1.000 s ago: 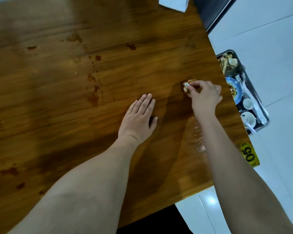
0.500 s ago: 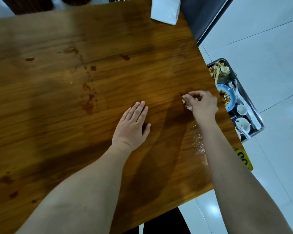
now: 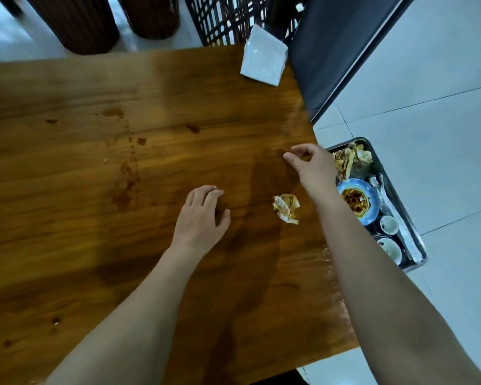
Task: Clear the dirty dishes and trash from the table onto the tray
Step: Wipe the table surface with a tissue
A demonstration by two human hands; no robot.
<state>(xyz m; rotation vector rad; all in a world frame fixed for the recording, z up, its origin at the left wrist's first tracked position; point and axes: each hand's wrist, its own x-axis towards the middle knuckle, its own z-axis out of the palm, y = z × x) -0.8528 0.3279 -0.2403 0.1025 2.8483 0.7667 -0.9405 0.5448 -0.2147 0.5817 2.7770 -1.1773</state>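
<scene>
While the crumpled napkin [image 3: 286, 208] lies right of centre on the worktop [image 3: 95, 218] between both hands, the left hand [image 3: 200, 218] rests loosely curled and empty. Right hand [image 3: 311, 165]: fingertips pressed together, nothing visible. Loaded tray [image 3: 414, 266] sits at the right edge.

The wooden table [image 3: 67, 245] is lit unevenly: a brighter band is seen across its far middle, while soft, dark shadows are cast between and beneath the forearms. The white floor tiles [image 3: 442, 79] at right are washed out by glare. The far-left corner is smeared by blur, and straight edges are bowed by the wide lens.
</scene>
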